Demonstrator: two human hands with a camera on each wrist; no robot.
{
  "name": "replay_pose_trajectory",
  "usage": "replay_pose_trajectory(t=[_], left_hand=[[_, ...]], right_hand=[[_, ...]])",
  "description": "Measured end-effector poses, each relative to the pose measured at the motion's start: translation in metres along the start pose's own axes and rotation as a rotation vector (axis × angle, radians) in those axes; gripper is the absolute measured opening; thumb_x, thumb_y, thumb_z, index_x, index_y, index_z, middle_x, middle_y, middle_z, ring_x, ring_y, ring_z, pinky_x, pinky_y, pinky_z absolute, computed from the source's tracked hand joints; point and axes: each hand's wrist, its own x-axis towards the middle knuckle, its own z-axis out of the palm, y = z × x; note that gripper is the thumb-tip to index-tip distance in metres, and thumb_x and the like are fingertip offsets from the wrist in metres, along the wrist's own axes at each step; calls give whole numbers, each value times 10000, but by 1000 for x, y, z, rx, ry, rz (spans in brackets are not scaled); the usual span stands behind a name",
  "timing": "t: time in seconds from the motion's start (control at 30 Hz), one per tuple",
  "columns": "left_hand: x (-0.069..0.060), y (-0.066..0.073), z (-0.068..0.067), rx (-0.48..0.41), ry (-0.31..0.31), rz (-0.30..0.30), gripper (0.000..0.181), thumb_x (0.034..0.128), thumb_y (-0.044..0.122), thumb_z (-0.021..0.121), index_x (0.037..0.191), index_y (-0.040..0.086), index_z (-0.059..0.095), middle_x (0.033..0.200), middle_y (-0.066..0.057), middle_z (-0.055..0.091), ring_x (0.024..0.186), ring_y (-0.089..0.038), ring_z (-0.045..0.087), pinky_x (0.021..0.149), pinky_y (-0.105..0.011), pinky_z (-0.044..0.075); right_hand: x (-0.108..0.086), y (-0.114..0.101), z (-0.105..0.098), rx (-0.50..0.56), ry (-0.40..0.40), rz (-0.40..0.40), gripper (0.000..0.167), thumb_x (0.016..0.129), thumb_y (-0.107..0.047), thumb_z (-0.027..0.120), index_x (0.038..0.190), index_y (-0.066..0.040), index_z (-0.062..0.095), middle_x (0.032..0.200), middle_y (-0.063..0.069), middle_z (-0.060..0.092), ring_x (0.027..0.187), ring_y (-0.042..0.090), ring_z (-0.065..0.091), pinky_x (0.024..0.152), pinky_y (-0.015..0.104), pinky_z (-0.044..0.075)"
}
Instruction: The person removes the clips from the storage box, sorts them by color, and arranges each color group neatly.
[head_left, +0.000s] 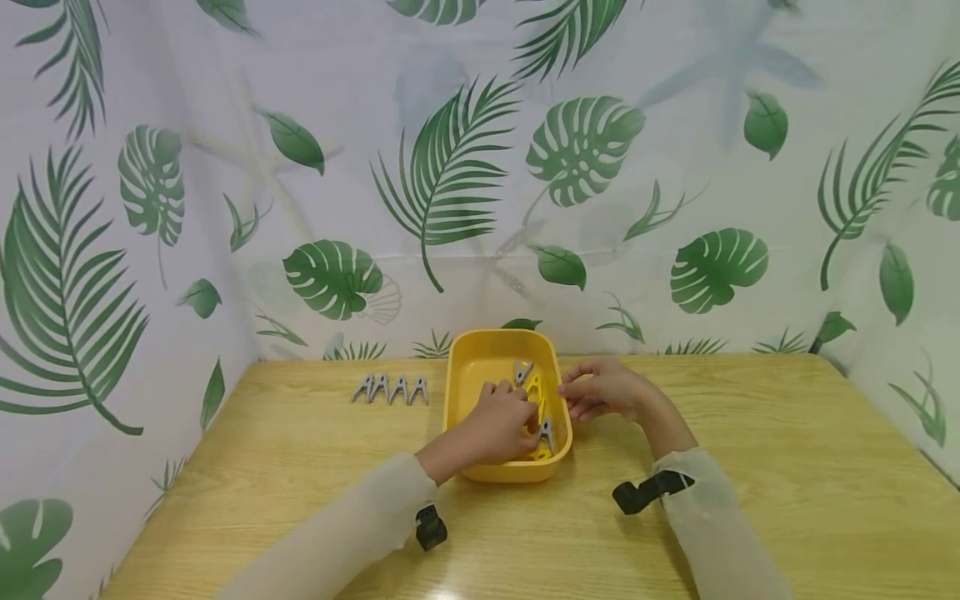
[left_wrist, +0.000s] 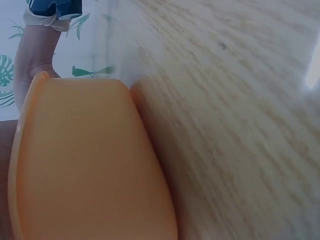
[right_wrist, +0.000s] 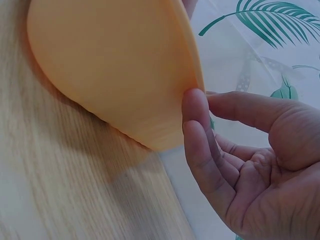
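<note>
A yellow plastic basin [head_left: 468, 375] stands on the wooden table, with grey clips [head_left: 522, 372] and yellow clips [head_left: 535, 387] lying in its right part. My left hand [head_left: 498, 423] reaches over the near left rim into it, fingers bent down among the clips. Whether they pinch one is hidden. Another grey clip [head_left: 547, 433] shows right beside that hand's thumb. Outside the right wall, my right hand [head_left: 611, 390] touches the rim with its fingertips [right_wrist: 195, 102], the fingers loosely bent. The left wrist view shows mostly the basin's outer wall [left_wrist: 90, 160].
Several grey clips [head_left: 400, 388] stand in a row on the table [head_left: 300, 467], left of the basin. A white cloth [head_left: 480, 275] with green leaf prints hangs behind the table's far edge and along both sides. Dark wrist cameras [head_left: 431, 527] sit on both sleeves.
</note>
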Motion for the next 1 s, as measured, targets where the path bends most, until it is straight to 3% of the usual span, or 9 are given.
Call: replay_pose_trajectory(t=[0.2, 0.57, 1.0], left_hand=[[4, 1, 2, 38, -3, 4, 175, 929, 338, 701, 805, 215, 700, 882, 74, 602, 871, -152, 445, 821, -347, 293], [9, 5, 5, 44, -29, -15, 263, 916, 377, 732, 731, 206, 656, 826, 77, 589, 883, -172, 450, 822, -358, 280], [10, 5, 5, 108, 54, -21, 351, 905, 337, 715, 613, 202, 576, 850, 58, 610, 934, -193, 499, 860, -395, 322]], right_hand=[[1, 0, 0, 4, 10, 13, 296, 1005, -185, 635, 1189, 33, 556, 776, 31, 694, 650, 116, 692, 706, 312, 612], [0, 1, 1, 12, 7, 18, 304, 1008, -179, 624, 1204, 42, 549, 776, 29, 692, 652, 113, 690, 711, 314, 612], [-2, 0, -1, 9, -13, 0, 317, 1007, -187, 628, 1205, 48, 549, 766, 22, 682, 649, 105, 685, 700, 305, 610]])
